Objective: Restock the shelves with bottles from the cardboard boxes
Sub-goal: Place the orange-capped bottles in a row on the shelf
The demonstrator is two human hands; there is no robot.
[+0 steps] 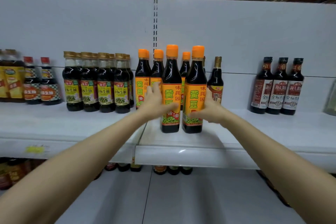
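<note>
Two dark soy sauce bottles with orange caps and orange labels stand side by side near the front of the white shelf [181, 138]. My left hand [154, 103] holds the left bottle [171, 89], thumb across its label. My right hand [209, 109] wraps round the lower right side of the right bottle [196, 87]. Behind them stand three more orange-capped bottles [142, 76] of the same kind. No cardboard box is in view.
Gold-capped bottles with yellow labels [96, 85] stand left of the group, red-capped bottles [49, 85] further left. A single gold-topped bottle [216, 78] is close behind my right hand. Three dark bottles [280, 87] stand at the right. More bottles sit on the lower shelf [172, 170].
</note>
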